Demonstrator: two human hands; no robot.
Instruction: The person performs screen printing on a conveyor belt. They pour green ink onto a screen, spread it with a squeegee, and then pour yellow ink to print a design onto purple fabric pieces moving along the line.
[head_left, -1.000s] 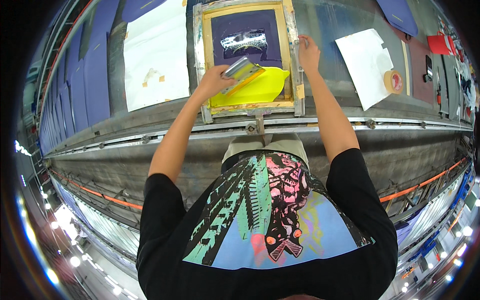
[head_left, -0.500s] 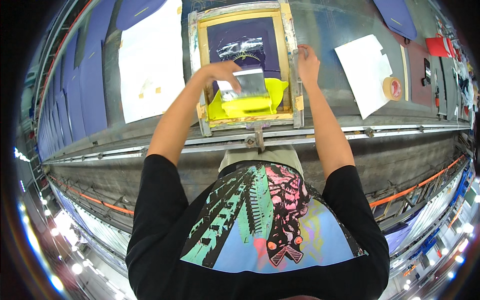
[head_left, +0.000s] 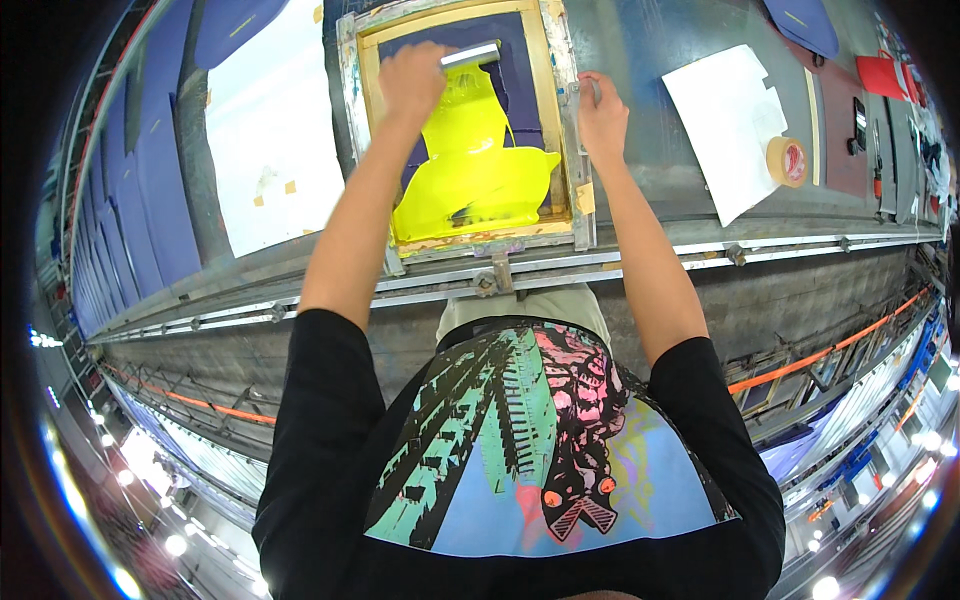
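Note:
My left hand (head_left: 410, 80) grips a metal-edged squeegee (head_left: 470, 55) near the far end of a screen printing frame (head_left: 555, 90). Bright yellow ink (head_left: 470, 190) pools across the near part of the screen and stretches in a band up to the blade, over the dark purple mesh (head_left: 515, 90). My right hand (head_left: 600, 105) holds the right side rail of the frame, fingers curled at its edge.
On the left lie a white sheet (head_left: 265, 150) and purple pieces (head_left: 150, 200). On the right are cut white paper (head_left: 715, 110), a tape roll (head_left: 786, 161), a red item (head_left: 880, 78) and small tools (head_left: 857, 125). A metal rail (head_left: 650, 265) runs along the near table edge.
My left hand has moved the squeegee away from me toward the far end of the screen, and yellow ink now covers much of the middle mesh. My right hand stays at the side rail.

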